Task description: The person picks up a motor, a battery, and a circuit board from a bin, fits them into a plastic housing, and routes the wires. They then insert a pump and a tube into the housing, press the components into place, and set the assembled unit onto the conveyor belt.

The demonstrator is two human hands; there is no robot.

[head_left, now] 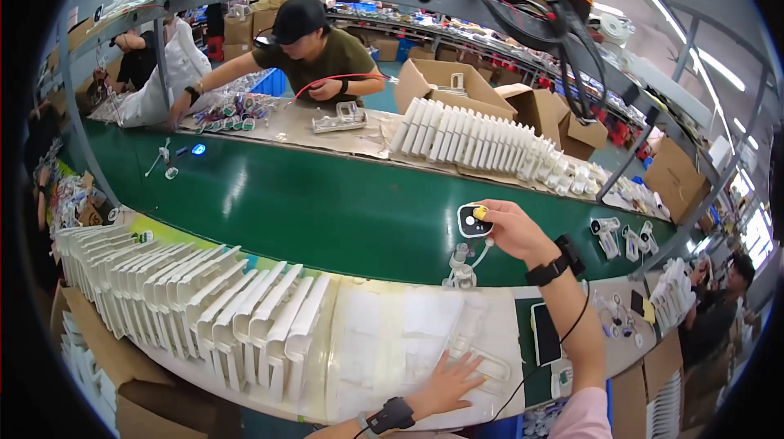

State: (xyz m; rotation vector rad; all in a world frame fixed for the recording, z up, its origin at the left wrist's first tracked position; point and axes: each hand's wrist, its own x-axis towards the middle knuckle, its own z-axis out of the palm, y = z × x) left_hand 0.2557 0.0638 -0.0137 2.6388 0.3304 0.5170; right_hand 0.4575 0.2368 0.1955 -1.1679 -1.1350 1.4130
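- Flat and spread open, my left hand (445,384) presses on a clear plastic tray (408,357) at the near bench edge.
- My right hand (510,228) pinches a small white and black gadget (474,221) above the green belt (327,202).
- White trays (204,300) stand stacked to my left.

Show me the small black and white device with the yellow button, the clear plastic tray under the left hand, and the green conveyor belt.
small device (474,221), head view, on its black face.
clear plastic tray (384,357), head view, on its bare middle.
green conveyor belt (327,202), head view, on its bare surface.
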